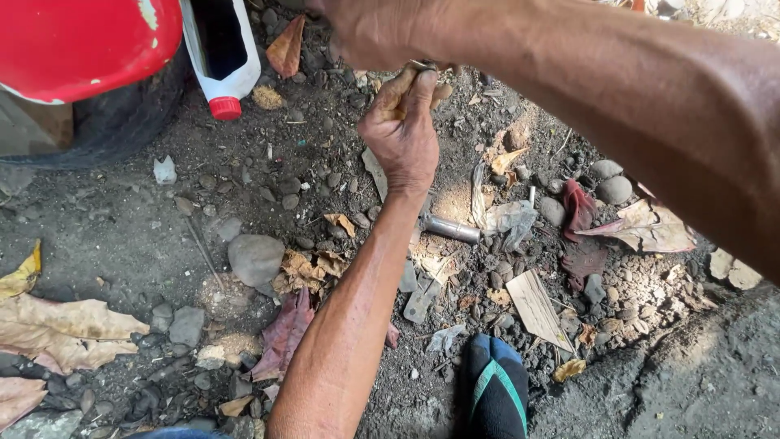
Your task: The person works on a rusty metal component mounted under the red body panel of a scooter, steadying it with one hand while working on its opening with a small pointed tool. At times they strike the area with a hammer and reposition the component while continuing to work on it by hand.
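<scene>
My left hand (404,130) pinches a small metal part (423,67) between thumb and fingers, against my right hand (370,31), whose grip I cannot tell. Work looks mid-way: a metal tube (449,229) lies unused on the gravel below.
</scene>
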